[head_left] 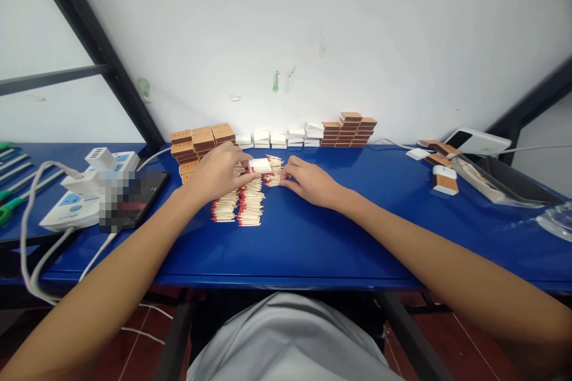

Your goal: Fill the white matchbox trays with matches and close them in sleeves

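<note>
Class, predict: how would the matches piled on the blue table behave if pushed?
The matches would likely spread apart, as nothing visible binds them. Each is probably light, and might snap if pressed, its stick being so thin.

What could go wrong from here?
The tray in the left hand might slip and scatter the loose matches around it. That hand is also close to the stacked brown boxes, so a bump could topple some. The right hand, near the matches too, may nudge them out of line.
</note>
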Motion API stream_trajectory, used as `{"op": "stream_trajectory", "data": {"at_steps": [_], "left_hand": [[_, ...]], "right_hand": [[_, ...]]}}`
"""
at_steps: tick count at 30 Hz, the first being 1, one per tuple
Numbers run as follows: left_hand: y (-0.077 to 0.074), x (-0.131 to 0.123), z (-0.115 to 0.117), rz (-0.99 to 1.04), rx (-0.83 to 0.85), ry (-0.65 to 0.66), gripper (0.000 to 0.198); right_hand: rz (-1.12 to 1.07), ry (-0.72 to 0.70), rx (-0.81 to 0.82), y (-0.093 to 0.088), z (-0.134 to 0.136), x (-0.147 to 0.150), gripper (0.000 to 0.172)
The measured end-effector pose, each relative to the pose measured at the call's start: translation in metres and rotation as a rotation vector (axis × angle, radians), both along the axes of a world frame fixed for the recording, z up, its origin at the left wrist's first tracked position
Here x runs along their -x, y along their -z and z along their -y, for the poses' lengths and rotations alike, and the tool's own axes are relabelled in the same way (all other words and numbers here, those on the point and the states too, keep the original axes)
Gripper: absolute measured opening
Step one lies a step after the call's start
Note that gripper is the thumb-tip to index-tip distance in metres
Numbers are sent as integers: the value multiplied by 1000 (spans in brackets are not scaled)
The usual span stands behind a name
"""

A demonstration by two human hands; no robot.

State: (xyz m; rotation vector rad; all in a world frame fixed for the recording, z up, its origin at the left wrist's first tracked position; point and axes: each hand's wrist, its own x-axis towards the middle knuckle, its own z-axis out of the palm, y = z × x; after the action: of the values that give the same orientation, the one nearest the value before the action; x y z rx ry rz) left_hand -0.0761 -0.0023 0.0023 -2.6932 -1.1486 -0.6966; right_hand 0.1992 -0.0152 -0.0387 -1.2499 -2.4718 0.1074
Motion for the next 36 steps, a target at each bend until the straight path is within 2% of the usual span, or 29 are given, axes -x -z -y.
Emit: {"op": "stream_trajectory", "data": {"at_steps": [7,12,30,36], "left_hand": [[1,-1,1,-1,9,0,38],[1,-3,2,-16,27,27,37],[2,-2,1,-33,16,24,40],[1,-4,4,-20,19,25,34]], "right_hand": [[-41,-45,36,-3,5,-14,9],[-43,-99,77,-4,9,-10,8],[-43,-80,89,-1,9,3,8],[24,-65,51,-10,12,-3,11]]}}
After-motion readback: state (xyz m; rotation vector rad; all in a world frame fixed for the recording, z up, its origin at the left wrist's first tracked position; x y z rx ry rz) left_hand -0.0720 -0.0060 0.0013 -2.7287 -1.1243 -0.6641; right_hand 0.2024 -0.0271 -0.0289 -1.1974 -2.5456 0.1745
